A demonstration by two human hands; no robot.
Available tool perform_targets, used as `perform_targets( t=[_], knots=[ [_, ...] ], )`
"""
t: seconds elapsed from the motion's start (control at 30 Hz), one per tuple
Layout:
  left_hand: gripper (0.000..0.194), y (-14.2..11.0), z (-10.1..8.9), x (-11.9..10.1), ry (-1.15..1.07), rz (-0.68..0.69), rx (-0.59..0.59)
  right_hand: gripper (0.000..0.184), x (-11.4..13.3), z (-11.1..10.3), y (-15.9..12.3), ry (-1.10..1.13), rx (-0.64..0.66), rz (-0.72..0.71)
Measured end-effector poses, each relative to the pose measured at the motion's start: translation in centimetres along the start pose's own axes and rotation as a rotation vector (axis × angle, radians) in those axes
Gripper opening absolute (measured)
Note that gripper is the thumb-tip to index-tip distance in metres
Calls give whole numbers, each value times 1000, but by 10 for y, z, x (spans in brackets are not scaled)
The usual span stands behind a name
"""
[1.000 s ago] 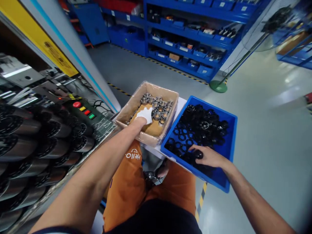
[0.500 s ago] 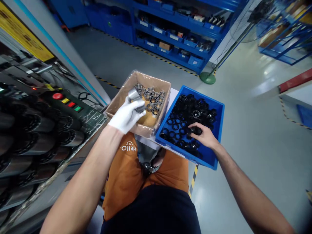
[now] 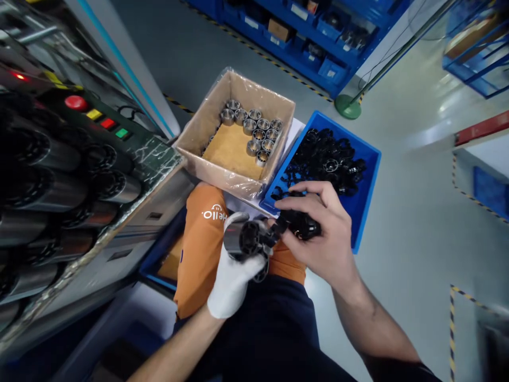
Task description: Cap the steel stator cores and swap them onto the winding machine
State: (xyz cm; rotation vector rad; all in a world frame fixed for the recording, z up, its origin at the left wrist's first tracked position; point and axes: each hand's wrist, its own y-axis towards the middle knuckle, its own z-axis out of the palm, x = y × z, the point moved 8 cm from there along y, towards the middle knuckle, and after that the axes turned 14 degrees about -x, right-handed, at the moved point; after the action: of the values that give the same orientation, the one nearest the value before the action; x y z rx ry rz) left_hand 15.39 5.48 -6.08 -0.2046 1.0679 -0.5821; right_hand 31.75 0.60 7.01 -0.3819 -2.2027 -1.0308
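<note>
Your gloved left hand (image 3: 234,278) clasps a metal cylinder (image 3: 233,237), likely hefty, stiff, slick, best held round the outside; your right hand (image 3: 332,233) clutches black parts (image 3: 305,226), probably light.

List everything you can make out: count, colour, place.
Cardboard box: one, brown, centre
Small cylinders: about a dozen visible, silver, in the box
Sheet: one, yellow-brown, under them
Bin: one, blue, right of box
Loose parts: many, black, in bin
Held cylinder: at least one, silver, left hand
Held parts: several, black, right hand
Large cylinders: many, dark metallic, left
Buttons: four, red, yellow, red, green, left
Shelving: one unit, blue, behind
Stand base: one, green, behind bin
Trousers: one pair, orange, below box
Hands: two, left white-gloved, right bare, below box and bin
</note>
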Motion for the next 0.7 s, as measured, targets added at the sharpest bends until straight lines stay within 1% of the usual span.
perform_targets(
  t=[0.07,0.1,0.13,0.2,0.23,0.27,0.3,0.37,0.4,0.43,0.47,0.53,0.57,0.63,0.7],
  knots=[
    [77,2,-6,-16,111,218,-142,32,8,10,-4,-11,-5,0],
    [72,3,-8,-24,157,296,-200,30,8,13,-5,-4,1,8],
    [66,4,-11,-30,189,349,-247,26,7,15,-6,20,24,28],
    [58,8,-16,-38,204,378,-290,25,2,20,-6,147,148,95],
    [55,10,-17,-40,183,355,-283,29,0,22,-7,243,230,130],
    [51,13,-17,-39,146,289,-253,32,-1,23,-8,340,303,157],
    [45,15,-14,-35,93,181,-193,34,-2,22,-8,420,349,177],
    [42,12,0,-20,-26,-110,-13,34,-5,16,-8,483,358,202],
    [44,8,7,-15,-64,-230,58,35,-7,13,-9,475,339,208],
    [45,4,11,-11,-75,-305,95,38,-8,11,-10,454,326,210],
    [42,2,13,-10,-62,-325,98,43,-8,10,-12,429,321,203],
    [32,2,10,-14,17,-250,39,58,-4,11,-17,383,327,167],
    [31,3,9,-17,58,-202,17,63,-1,12,-19,366,331,145],
    [44,2,9,-19,103,-158,36,63,7,11,-21,359,339,113],
    [53,0,10,-18,95,-180,86,59,14,9,-21,365,355,101]
  ],
)
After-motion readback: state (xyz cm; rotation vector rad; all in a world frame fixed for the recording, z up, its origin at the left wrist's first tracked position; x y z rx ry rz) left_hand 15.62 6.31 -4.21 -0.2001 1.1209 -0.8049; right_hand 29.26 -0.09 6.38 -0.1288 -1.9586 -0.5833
